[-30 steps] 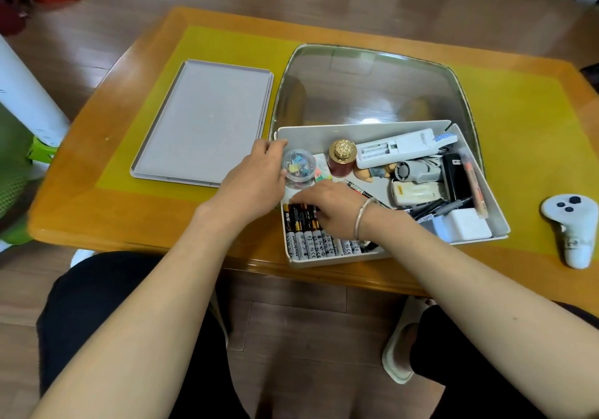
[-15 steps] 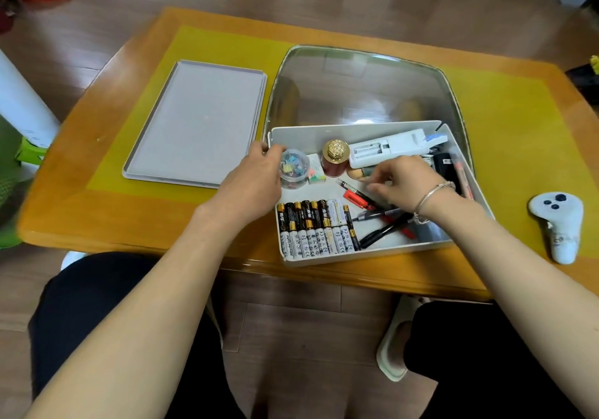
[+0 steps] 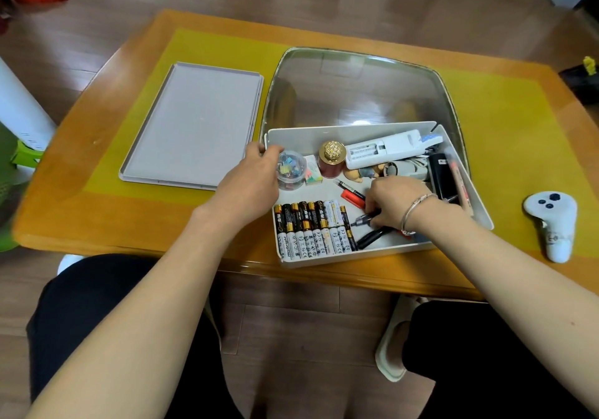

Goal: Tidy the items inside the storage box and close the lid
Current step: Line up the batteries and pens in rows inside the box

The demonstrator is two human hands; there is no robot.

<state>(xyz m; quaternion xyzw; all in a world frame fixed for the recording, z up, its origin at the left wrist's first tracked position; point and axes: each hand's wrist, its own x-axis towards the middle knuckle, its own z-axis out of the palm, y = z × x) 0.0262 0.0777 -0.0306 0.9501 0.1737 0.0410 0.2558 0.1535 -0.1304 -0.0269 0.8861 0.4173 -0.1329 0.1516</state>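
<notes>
Since half a second ago the right hand [image 3: 393, 203] has dropped from the middle of the white rectangular plastic storage box [image 3: 356, 133] toward its near side, and its fingers now curl around a dark pen with a silver tip [image 3: 364, 219], the wrist with its silver bracelet [image 3: 415, 212] crossing the box's near right wall. Another black pen [image 3: 372, 237] lies just beyond the hand toward the near wall, and a red pen [image 3: 353, 198] lies just beside the knuckles. The left hand [image 3: 249, 185] has stayed at the box's far left corner, palm down, thumb and fingertips on the rim and against the small clear round jar of coloured clips [image 3: 291, 170]; whether it grips the jar or only rests against it I cannot tell. Both forearms reach forward from the near edge of the table [image 3: 97, 224], the hands well apart.

The box sits at the near edge of the table, right of centre, its far part over a clear domed tray [image 3: 356, 87]. A row of black-and-gold and white batteries [image 3: 311, 230] lines its near left corner. A red jar with a gold lid [image 3: 330, 159] and a white remote with its battery bay open [image 3: 385, 149] lie along the far wall. The flat grey rectangular lid [image 3: 194, 130] lies on the yellow mat [image 3: 502, 133] to the left of the box, not yet on it. A white handheld controller [image 3: 552, 224] rests near the table's right edge.
</notes>
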